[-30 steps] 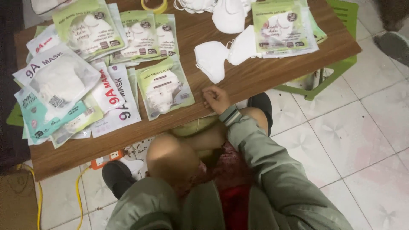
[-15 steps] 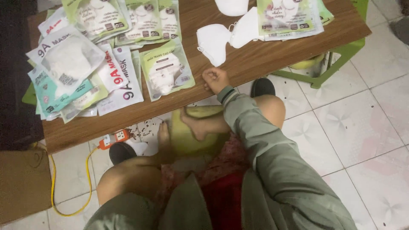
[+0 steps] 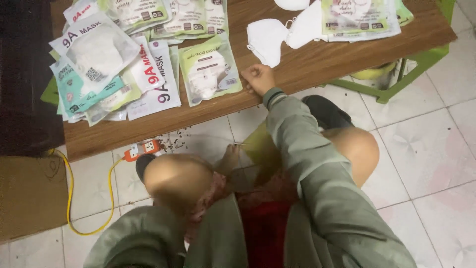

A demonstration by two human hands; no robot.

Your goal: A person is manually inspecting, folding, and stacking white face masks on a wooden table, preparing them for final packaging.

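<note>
**Right hand curled at table edge; left hand low between the knees**

Seated person, viewed from above. Low wooden table runs across the far part of the view; knees and tiled floor lie near.

Right hand: rests on the near edge of the table, fingers curled loosely inward. It is not spread and I cannot make out anything pinched in it. Judged: the edge serves as a rest for the arm.

Left hand: down below table level, between the knees, against a yellow-green bag. It appears to touch the bag's rim; whether the fingers grip it or lie open cannot be told, since the knee hides part of them.

Nearest item to the right hand: a packaged mask in a green-edged clear pouch, lying flat just left of the knuckles, close but apparently not touched. Far of the hand, just beyond it, lie loose white masks, unpackaged.

Layout: sealed pouches sit in an overlapping heap at the left of the table, well apart from the right hand; another stack of pouches lies far right. Judged: loose masks are kept central and within reach, packaged ones fanned out to the sides.

Floor: orange power strip with yellow cable lies under the table's near edge, left.
</note>
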